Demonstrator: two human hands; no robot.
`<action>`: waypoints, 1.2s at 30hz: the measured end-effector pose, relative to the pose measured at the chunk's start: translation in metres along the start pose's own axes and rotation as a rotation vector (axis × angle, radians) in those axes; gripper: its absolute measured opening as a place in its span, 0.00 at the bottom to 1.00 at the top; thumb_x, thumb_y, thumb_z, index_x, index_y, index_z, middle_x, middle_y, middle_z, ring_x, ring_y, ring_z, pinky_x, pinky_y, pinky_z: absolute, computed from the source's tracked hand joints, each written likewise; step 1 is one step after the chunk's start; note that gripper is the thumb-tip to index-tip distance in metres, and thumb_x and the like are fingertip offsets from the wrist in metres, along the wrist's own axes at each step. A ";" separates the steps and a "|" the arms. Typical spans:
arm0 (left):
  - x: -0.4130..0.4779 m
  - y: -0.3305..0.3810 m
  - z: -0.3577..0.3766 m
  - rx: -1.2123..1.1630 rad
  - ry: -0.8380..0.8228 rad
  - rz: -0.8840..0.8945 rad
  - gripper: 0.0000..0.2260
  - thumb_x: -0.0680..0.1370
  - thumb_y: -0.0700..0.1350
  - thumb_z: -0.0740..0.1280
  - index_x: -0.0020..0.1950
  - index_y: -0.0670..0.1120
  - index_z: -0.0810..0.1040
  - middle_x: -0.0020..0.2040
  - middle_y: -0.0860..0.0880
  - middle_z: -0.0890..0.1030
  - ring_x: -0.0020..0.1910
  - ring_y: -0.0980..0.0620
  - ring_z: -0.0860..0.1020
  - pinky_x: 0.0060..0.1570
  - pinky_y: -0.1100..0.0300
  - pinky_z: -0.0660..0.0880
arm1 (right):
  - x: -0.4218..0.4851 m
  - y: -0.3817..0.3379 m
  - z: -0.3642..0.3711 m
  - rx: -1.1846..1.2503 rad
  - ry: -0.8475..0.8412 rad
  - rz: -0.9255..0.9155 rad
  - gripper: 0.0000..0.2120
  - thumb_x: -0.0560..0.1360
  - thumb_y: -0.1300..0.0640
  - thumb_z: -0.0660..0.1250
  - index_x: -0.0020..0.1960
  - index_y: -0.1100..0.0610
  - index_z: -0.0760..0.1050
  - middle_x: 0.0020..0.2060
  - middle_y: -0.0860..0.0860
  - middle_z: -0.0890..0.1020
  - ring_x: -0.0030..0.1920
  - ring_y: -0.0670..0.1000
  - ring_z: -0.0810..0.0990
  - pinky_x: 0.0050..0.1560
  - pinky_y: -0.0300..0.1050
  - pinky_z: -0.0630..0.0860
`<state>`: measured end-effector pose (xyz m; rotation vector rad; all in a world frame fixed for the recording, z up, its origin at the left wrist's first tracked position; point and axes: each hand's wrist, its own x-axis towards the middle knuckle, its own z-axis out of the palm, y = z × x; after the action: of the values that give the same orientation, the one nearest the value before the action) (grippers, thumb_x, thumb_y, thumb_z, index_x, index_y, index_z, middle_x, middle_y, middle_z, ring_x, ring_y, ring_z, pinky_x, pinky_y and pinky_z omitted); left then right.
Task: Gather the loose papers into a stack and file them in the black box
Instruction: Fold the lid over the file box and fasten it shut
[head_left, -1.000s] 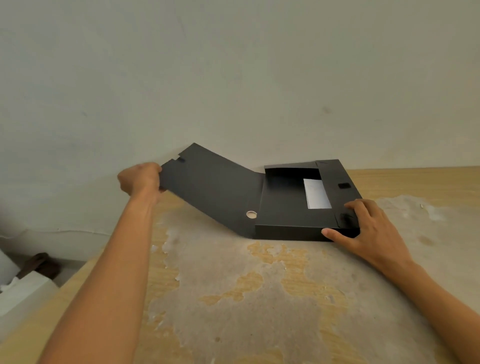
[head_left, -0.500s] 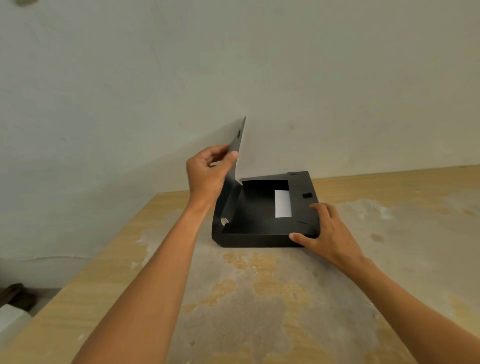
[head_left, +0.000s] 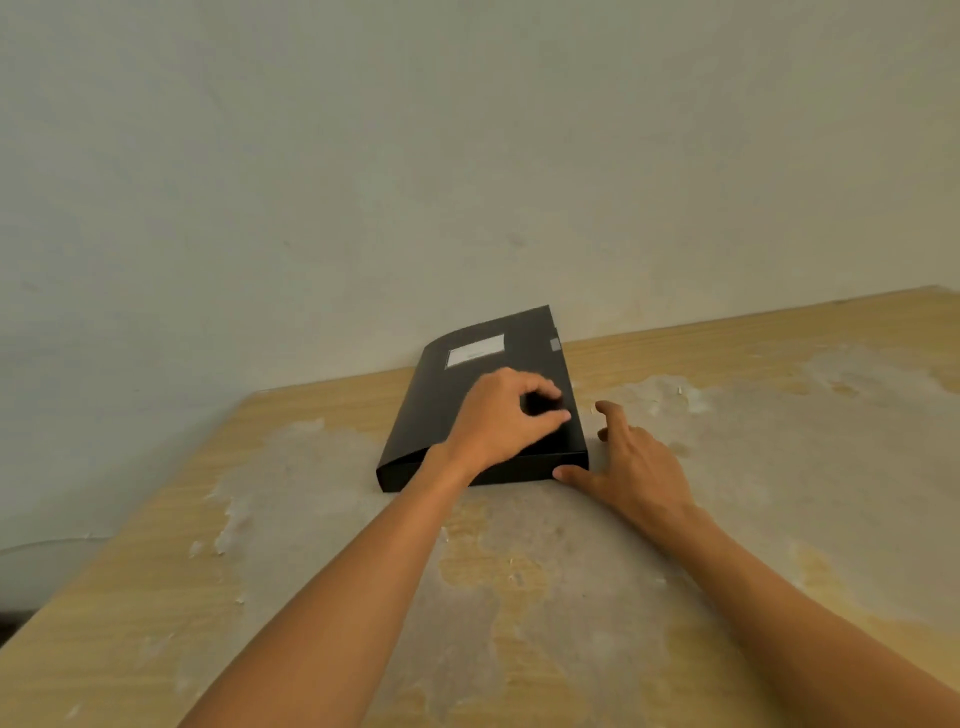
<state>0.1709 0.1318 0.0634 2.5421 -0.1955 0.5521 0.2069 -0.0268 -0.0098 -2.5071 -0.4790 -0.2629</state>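
The black box (head_left: 457, 395) lies flat on the wooden table (head_left: 156, 571) near the wall, its lid down over it. A white label (head_left: 475, 351) shows on the lid. My left hand (head_left: 506, 421) rests on the lid's near right part, fingers curled and pinching its right edge. My right hand (head_left: 634, 462) is beside the box's near right corner, thumb touching the corner and fingers spread on the table. No papers are visible; the lid hides the inside.
The table top is worn, with large grey patches (head_left: 519, 597) where the veneer has peeled. A plain pale wall (head_left: 467, 156) stands right behind the box. The table's left edge runs diagonally at the lower left.
My left hand swung the lid from lying open at the left, through upright, down onto the box. My right hand slid off the box's right edge to the table beside it.
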 end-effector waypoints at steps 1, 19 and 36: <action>-0.001 -0.001 0.006 0.045 -0.038 0.021 0.13 0.71 0.51 0.73 0.53 0.49 0.83 0.53 0.53 0.83 0.55 0.57 0.76 0.57 0.58 0.73 | 0.000 0.004 -0.001 -0.003 0.001 0.004 0.46 0.64 0.31 0.68 0.72 0.52 0.53 0.57 0.55 0.80 0.56 0.56 0.79 0.50 0.49 0.76; 0.055 -0.026 0.049 0.171 -0.263 -0.148 0.17 0.81 0.46 0.56 0.70 0.47 0.71 0.73 0.49 0.68 0.73 0.50 0.64 0.71 0.51 0.60 | 0.000 0.016 0.008 -0.140 0.133 -0.250 0.31 0.76 0.38 0.56 0.74 0.51 0.58 0.53 0.51 0.81 0.55 0.54 0.76 0.52 0.48 0.70; 0.088 -0.031 0.065 0.248 -0.376 -0.124 0.20 0.83 0.49 0.50 0.74 0.47 0.61 0.76 0.48 0.62 0.75 0.50 0.57 0.73 0.46 0.52 | -0.004 0.013 0.006 -0.071 0.149 -0.299 0.32 0.75 0.39 0.59 0.73 0.54 0.59 0.51 0.51 0.83 0.53 0.51 0.77 0.50 0.45 0.71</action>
<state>0.2807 0.1216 0.0352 2.8592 -0.1052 0.0471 0.2085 -0.0342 -0.0225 -2.4545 -0.7944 -0.5862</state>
